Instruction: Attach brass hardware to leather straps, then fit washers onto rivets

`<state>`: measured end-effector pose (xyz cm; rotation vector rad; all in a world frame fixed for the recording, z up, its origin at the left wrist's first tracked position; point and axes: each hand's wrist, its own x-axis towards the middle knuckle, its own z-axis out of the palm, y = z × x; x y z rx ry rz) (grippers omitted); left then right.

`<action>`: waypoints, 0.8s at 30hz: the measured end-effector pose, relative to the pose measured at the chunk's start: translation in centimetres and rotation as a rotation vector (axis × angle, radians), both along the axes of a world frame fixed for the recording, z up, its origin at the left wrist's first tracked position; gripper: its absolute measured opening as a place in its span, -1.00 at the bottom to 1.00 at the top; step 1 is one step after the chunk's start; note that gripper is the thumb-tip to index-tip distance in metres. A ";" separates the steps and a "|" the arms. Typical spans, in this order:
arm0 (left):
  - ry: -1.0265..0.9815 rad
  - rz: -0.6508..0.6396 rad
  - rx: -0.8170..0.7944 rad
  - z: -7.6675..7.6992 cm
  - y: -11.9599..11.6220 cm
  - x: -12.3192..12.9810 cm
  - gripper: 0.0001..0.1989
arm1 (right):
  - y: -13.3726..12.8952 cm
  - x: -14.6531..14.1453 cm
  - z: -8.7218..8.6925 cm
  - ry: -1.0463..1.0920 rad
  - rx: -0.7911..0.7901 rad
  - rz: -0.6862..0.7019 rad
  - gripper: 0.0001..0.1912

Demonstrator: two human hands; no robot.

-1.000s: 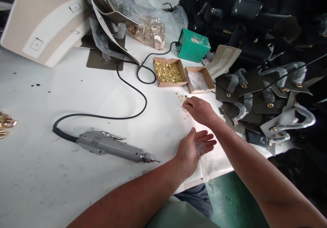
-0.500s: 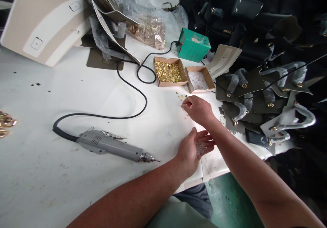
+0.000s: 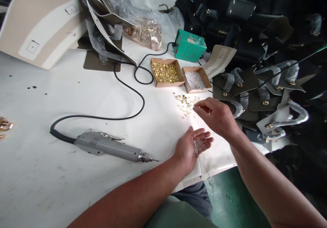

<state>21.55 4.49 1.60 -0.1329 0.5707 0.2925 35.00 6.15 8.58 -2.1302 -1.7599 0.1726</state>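
My left hand [image 3: 186, 149] is palm up over the table's front edge, fingers spread and slightly curled. Several small clear plastic washers [image 3: 197, 146] lie cupped in its palm and on the fingers. Above and to the right, my right hand [image 3: 217, 114] is held with thumb and fingertips pinched together; whatever is between them is too small or hidden to tell. Just left of those fingertips, small gold metal pieces [image 3: 184, 99] and loose clear washers [image 3: 188, 111] are scattered on the white table [image 3: 122, 98].
Behind the loose pieces stand a cardboard tray of gold parts [image 3: 167, 84] and a tray of clear washers [image 3: 198, 89]. A grey electric screwdriver [image 3: 109, 147] lies left, its black cord running to a green box [image 3: 190, 45]. Bag panels with wrapped handles [image 3: 274, 76] crowd the right.
My right hand has moved right and towards me, uncovering the gold pieces and clear washers on the table. My left hand stays palm up with its washers. The view has shifted slightly.
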 end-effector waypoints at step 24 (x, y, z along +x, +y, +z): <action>-0.020 0.058 0.076 0.0 0.0 0.5 -0.58 | -7.8 -0.2 -0.7 0.136 -0.196 0.026 -0.91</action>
